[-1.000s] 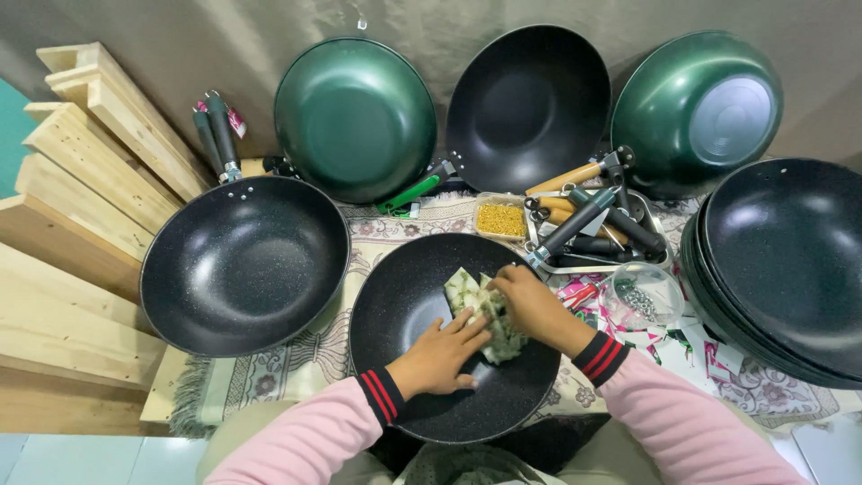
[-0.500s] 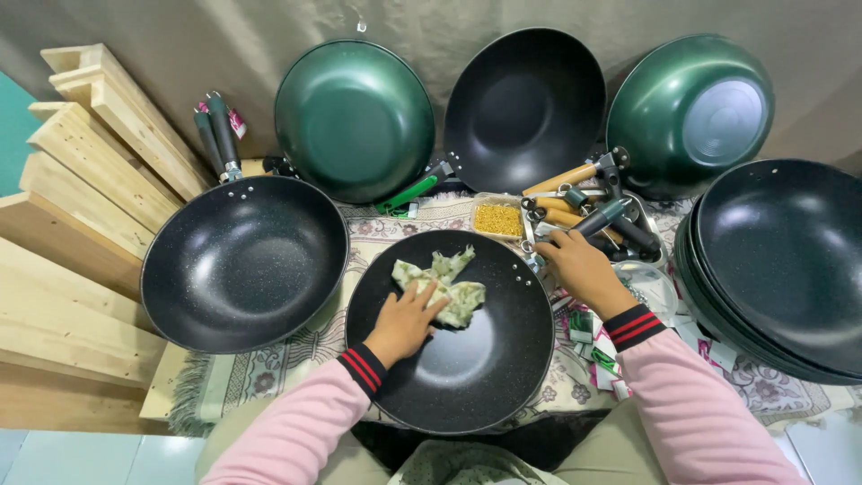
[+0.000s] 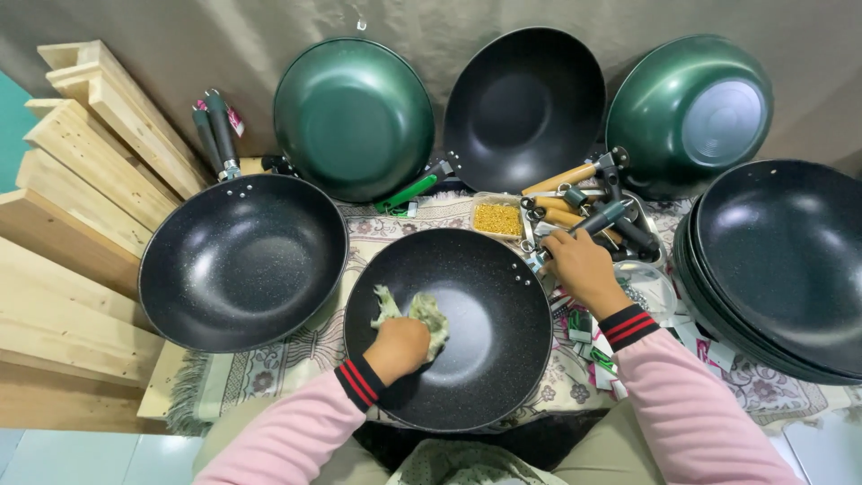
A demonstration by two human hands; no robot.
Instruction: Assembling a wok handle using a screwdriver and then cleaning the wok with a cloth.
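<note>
Pale green cloth (image 3: 415,314), speckled black wok (image 3: 449,328), floral mat (image 3: 269,373)

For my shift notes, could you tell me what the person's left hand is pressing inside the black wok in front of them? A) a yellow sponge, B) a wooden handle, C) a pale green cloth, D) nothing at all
C: the left hand presses a crumpled pale green cloth against the inside of the black wok.

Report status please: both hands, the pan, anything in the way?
Left hand presses green cloth inside black pan. Right hand grips a handle at its rim. Nothing in the way.
</note>
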